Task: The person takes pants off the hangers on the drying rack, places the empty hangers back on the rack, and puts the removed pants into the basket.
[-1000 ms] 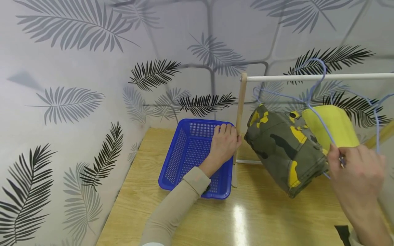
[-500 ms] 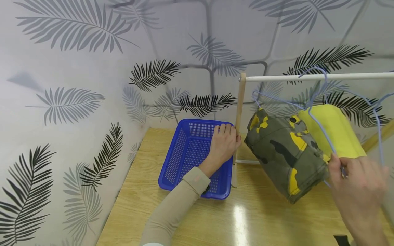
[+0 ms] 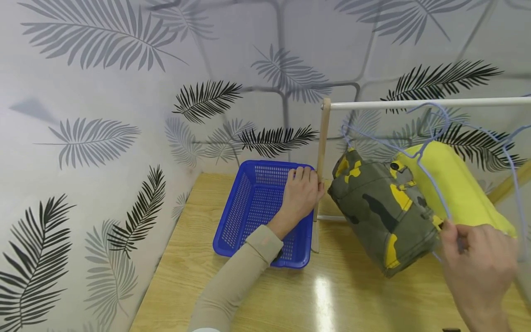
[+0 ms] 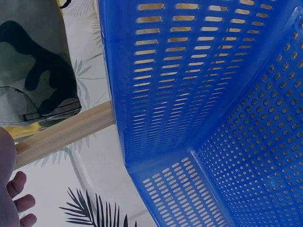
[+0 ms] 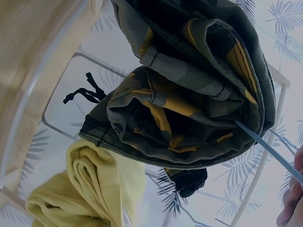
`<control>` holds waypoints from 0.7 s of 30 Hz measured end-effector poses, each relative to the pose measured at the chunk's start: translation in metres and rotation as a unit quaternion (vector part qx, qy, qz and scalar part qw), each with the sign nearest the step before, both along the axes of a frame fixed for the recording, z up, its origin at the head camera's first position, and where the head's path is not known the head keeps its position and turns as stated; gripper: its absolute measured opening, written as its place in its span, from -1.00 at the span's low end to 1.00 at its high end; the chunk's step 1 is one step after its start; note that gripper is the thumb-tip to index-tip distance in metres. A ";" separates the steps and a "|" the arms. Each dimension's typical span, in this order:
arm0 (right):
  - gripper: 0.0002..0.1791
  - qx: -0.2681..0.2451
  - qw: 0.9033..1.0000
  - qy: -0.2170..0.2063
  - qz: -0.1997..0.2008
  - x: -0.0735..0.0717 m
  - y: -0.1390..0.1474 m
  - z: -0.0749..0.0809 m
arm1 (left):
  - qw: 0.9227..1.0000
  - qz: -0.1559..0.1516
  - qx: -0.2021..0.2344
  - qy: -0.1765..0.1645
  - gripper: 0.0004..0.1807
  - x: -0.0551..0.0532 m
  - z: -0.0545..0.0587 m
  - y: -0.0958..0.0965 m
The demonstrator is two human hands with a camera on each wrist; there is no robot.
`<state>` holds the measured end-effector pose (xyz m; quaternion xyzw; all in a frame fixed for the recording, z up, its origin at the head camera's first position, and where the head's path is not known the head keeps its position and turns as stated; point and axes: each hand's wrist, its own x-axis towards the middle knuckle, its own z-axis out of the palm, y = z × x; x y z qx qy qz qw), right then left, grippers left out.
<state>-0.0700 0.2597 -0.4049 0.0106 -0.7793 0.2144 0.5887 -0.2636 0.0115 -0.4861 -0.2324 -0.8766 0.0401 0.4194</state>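
Observation:
A pair of camouflage trousers [image 3: 375, 207] in grey-green, black and yellow hangs folded over a light blue wire hanger [image 5: 270, 150]. My right hand [image 3: 481, 263] pinches that hanger's near corner between thumb and fingers. In the head view its hook overlaps the lower edge of the rack's white rail [image 3: 381, 104]. From the right wrist, the rolled layers of the trousers and a dark cord show. My left hand [image 3: 302, 191] has its fingers curled round the rack's wooden post [image 3: 324, 138], with the forearm across a blue basket [image 3: 259, 207].
Behind the trousers, a folded yellow garment [image 3: 460, 180] hangs on another blue hanger. The perforated basket stands on the wooden table [image 3: 182, 276], close to the rack's left post. A leaf-patterned wall [image 3: 124, 138] closes off the back and left.
My right hand has moved down slightly with the hanger, and its hook has dropped from above the rail to its lower edge. More of the yellow garment shows. The left hand stays put.

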 end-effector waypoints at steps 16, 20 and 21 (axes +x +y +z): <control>-0.42 -0.033 0.999 0.006 0.015 0.005 -0.005 -0.024 | 1.000 0.005 -0.002 0.000 -0.73 0.001 0.002 0.001; -0.43 -0.039 0.999 0.008 0.019 0.006 -0.006 -0.027 | 1.000 0.017 0.006 -0.018 -0.71 0.004 0.004 0.001; -0.43 -0.041 0.999 0.007 0.019 0.007 -0.007 -0.028 | 0.999 0.022 0.010 -0.026 -0.70 0.005 0.004 0.001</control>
